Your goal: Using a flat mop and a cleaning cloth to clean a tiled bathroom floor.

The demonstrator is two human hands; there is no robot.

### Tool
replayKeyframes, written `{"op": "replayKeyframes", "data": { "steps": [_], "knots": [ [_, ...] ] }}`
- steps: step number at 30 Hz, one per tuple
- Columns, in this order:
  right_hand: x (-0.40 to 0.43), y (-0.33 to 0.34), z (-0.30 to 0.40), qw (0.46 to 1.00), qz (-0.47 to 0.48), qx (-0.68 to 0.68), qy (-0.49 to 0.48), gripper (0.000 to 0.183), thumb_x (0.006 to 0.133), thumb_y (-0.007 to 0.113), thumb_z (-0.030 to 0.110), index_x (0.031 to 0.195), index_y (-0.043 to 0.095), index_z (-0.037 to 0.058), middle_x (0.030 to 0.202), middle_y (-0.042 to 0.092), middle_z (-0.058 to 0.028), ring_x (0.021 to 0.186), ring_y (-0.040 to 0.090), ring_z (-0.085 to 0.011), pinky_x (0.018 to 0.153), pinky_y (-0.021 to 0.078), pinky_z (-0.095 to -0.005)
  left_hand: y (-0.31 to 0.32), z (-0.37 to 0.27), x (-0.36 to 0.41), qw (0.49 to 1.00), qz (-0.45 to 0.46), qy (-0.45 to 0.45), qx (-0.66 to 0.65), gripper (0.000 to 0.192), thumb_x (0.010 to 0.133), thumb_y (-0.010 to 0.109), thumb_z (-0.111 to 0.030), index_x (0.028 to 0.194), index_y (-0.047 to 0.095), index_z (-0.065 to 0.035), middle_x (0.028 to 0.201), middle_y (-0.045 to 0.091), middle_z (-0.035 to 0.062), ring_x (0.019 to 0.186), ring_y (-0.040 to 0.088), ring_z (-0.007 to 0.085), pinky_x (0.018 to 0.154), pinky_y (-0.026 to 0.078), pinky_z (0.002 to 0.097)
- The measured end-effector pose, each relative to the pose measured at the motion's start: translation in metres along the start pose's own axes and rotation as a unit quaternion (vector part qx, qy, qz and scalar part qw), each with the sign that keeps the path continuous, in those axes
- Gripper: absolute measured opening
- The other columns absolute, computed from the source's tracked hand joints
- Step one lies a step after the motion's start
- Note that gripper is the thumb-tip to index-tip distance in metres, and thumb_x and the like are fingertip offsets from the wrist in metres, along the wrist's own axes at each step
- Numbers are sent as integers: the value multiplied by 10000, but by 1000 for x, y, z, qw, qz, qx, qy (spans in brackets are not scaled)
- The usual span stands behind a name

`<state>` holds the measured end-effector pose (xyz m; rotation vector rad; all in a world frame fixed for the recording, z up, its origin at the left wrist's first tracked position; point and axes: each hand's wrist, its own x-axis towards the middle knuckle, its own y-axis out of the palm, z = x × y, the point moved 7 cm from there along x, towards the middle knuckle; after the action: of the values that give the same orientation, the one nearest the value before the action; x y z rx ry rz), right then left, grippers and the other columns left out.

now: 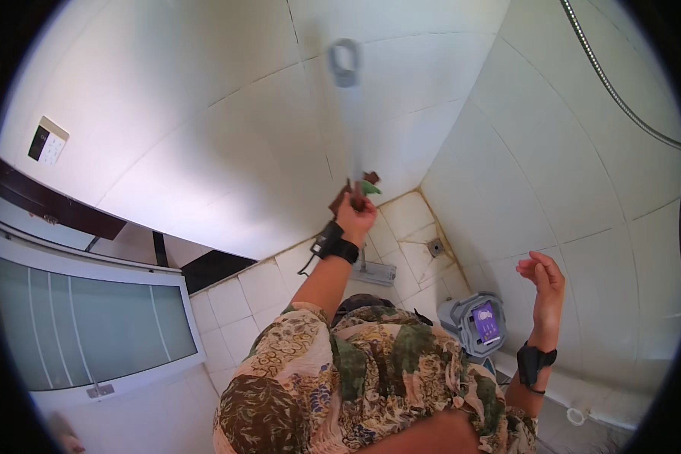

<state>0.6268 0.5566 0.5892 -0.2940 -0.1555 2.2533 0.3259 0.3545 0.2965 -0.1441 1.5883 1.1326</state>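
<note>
My left hand [356, 214] is closed around the pole of a flat mop [374, 273], beside the tiled wall. A brown and green cloth or sleeve [345, 197] surrounds the pole at my fingers; its exact kind is blurred. Above the hand the pale shaft [352, 125] rises, motion-blurred, to a grey loop [345, 63] at its top. Below, the grey mop head lies on the floor tiles. My right hand [545, 278] is raised by the right wall, fingers loosely curled and apart, holding nothing. Both wrists wear black straps.
A grey bucket [447, 312] with a purple label stands below my right hand. A floor drain [435, 247] sits in the corner. At left is a frosted glass door [102, 323]. A metal shower hose [613, 93] hangs at upper right. A keypad panel [49, 141] is on the wall.
</note>
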Motion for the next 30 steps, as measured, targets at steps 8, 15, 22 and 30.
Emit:
{"op": "replayKeyframes", "data": {
  "steps": [8, 15, 22, 30],
  "knots": [
    [-12, -1, -53, 997, -17, 10, 77, 234, 863, 446, 153, 1010, 539, -3, 823, 599, -88, 759, 579, -156, 723, 456, -276, 29, -75, 7, 995, -51, 18, 90, 300, 838, 439, -453, 855, 527, -166, 904, 557, 53, 761, 581, 227, 576, 438, 310],
    [-10, -8, -92, 995, 8, -19, 101, 229, 869, 445, 141, 1011, 540, -11, 823, 598, -83, 770, 580, -142, 713, 450, -243, 6, -99, 23, 935, -125, 18, 333, 333, 789, 492, -496, 781, 508, -163, 634, 554, 13, 558, 557, 145, 448, 384, 251],
    [-15, -17, -125, 992, 20, 5, 123, 227, 867, 449, 150, 1009, 548, 3, 811, 604, -70, 764, 579, -134, 695, 447, -251, -7, -126, -6, 833, -146, 298, 443, 360, 785, 545, -435, 692, 458, -98, 461, 363, -1, 370, 342, 100, 341, 243, 236],
    [-23, -33, -159, 984, 14, 22, 177, 225, 862, 442, 137, 1018, 547, 15, 829, 608, -61, 765, 585, -127, 676, 442, -234, -26, -149, -17, 843, -57, 400, 356, 299, 805, 491, -380, 942, 568, -126, 964, 555, 0, 855, 520, 159, 723, 389, 285]
  ]
}}
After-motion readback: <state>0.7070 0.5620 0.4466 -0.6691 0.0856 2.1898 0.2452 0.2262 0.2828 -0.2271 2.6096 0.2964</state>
